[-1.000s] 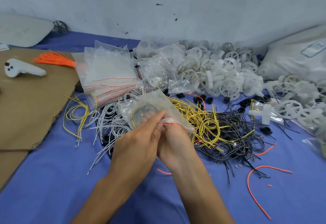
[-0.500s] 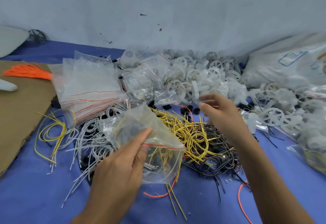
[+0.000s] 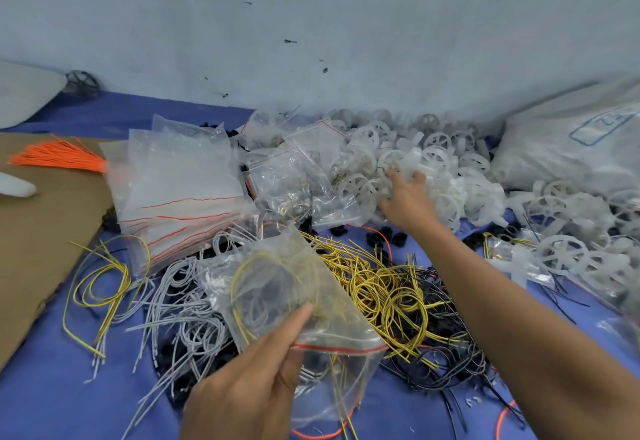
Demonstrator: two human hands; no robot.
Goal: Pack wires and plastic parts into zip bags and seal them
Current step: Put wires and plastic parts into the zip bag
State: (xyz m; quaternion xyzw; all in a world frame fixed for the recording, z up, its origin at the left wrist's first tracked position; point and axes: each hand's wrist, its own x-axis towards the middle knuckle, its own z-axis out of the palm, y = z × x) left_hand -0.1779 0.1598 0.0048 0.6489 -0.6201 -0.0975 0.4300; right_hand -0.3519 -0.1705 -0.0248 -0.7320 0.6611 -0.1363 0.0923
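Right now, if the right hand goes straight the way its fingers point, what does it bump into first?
The white plastic wheels. The right hand points up into that pile, and its fingers look as if they touch one, though depth is hard to judge.

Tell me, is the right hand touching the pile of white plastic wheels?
Touching. The head view shows the right hand with its fingertips buried among the white plastic wheels, no gap visible. The left hand grips the zip bag.
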